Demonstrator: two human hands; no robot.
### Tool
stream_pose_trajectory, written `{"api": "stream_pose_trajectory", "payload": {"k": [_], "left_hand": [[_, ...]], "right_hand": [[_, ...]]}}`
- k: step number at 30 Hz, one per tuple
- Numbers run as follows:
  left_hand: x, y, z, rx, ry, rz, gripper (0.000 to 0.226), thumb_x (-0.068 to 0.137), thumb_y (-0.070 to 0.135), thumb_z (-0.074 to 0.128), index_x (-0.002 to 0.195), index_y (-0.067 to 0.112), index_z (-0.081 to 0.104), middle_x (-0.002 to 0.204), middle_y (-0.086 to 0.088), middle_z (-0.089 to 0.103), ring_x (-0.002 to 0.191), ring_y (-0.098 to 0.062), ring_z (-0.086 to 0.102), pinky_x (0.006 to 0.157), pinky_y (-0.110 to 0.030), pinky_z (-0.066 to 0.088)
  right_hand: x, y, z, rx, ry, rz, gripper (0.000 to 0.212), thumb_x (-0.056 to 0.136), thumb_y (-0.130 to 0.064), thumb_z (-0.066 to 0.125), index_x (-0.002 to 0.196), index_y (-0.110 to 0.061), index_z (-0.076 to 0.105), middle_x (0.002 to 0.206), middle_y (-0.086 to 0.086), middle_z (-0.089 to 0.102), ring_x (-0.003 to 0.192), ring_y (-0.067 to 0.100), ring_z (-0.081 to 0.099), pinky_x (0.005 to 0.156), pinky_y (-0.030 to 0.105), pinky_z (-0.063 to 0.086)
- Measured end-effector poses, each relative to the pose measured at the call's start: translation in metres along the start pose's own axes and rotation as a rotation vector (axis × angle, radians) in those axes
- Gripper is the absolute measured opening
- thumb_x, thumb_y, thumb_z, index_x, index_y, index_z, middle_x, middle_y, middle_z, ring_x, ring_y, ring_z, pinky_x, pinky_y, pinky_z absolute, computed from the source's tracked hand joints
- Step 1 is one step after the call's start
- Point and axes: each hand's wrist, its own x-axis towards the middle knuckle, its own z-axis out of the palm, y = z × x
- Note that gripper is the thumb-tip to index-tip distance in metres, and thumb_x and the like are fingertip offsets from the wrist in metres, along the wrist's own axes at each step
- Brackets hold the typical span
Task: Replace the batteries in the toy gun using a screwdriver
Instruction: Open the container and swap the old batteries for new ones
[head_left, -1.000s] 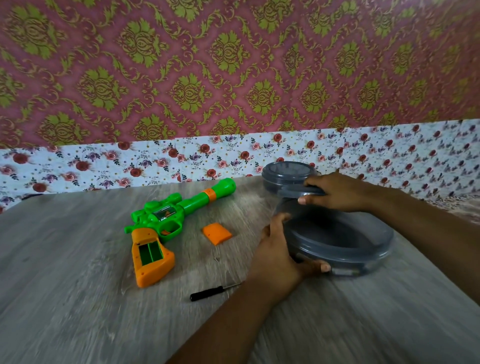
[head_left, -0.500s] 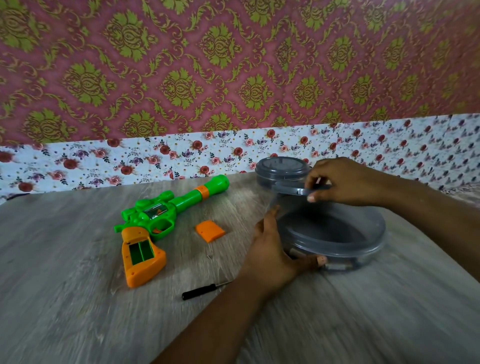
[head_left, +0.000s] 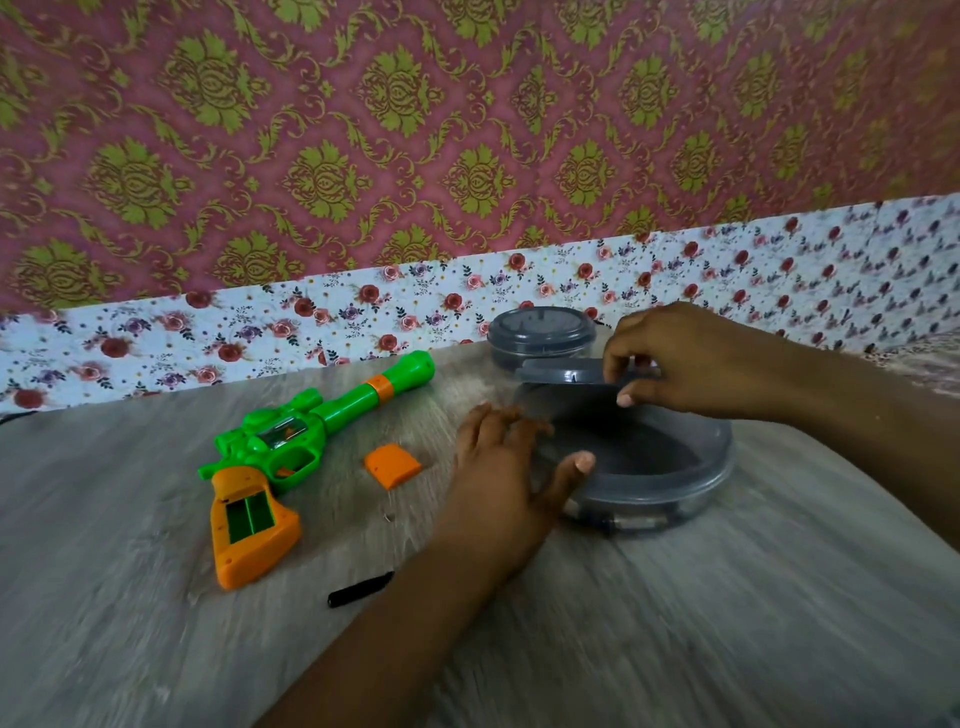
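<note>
The green and orange toy gun (head_left: 291, 447) lies on the table at the left, its grip's battery bay open and facing up. The orange battery cover (head_left: 392, 466) lies loose to its right, with a tiny screw (head_left: 387, 516) on the table below it. The black screwdriver (head_left: 358, 594) lies nearer me, its tip hidden behind my left forearm. My left hand (head_left: 511, 478) holds the side of a large clear container with a grey lid (head_left: 660, 467), thumb on the rim. My right hand (head_left: 691, 358) pinches a smaller grey lid (head_left: 561, 374) just above that container.
A small grey-lidded round container (head_left: 540, 332) stands behind, near the floral wall border (head_left: 311, 322). The wood-grain table (head_left: 727, 623) stretches toward me and to the left of the gun. Dark items show dimly through the large container's clear wall.
My right hand has raised the smaller grey lid a little. My left hand's fingers have loosened and spread on the large container's side. The gun, cover and screwdriver stay put.
</note>
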Motion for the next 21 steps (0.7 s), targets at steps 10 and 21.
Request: {"api": "stream_pose_trajectory", "payload": {"k": [10, 21], "left_hand": [[0.07, 0.04, -0.05, 0.208, -0.61, 0.029, 0.028, 0.08, 0.011, 0.071, 0.108, 0.016, 0.07, 0.098, 0.006, 0.068, 0.092, -0.009, 0.063, 0.087, -0.025, 0.049], [0.099, 0.045, -0.009, 0.774, -0.976, -0.009, 0.031, 0.089, 0.015, 0.056, 0.119, 0.008, 0.059, 0.122, -0.011, 0.06, 0.11, -0.028, 0.057, 0.097, -0.039, 0.047]], "right_hand": [[0.013, -0.004, 0.015, 0.087, -0.764, 0.161, 0.006, 0.086, -0.017, 0.059, 0.09, -0.014, 0.062, 0.082, 0.006, 0.061, 0.073, 0.019, 0.058, 0.064, 0.029, 0.049], [0.02, -0.001, 0.029, -0.157, -0.848, 0.216, 0.022, 0.092, -0.021, 0.052, 0.11, -0.011, 0.058, 0.088, 0.001, 0.058, 0.086, 0.017, 0.058, 0.082, 0.029, 0.048]]}}
